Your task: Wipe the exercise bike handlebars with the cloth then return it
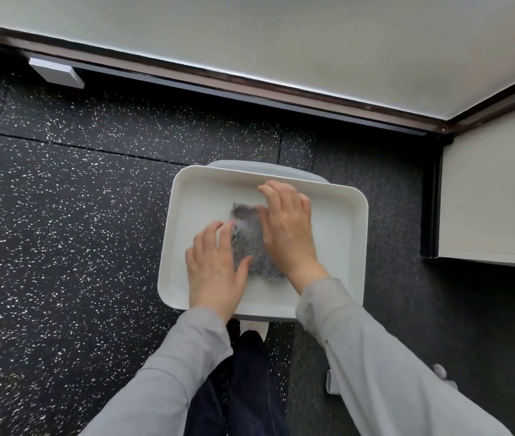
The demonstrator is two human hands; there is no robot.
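Note:
A grey fuzzy cloth (249, 243) lies in the middle of a white rectangular tray (187, 196). My left hand (215, 265) rests flat at the cloth's left edge, fingers spread, thumb on the cloth. My right hand (287, 228) lies flat over the cloth's right side, fingers pointing away from me. Neither hand has the cloth gripped; both press on it. The exercise bike and its handlebars are out of view.
The tray sits on a grey stand (250, 165) above black speckled rubber flooring (61, 199). A white wall with dark skirting (250, 86) runs behind. A white cabinet (495, 199) stands at the right. My legs and a white shoe (254, 328) show below the tray.

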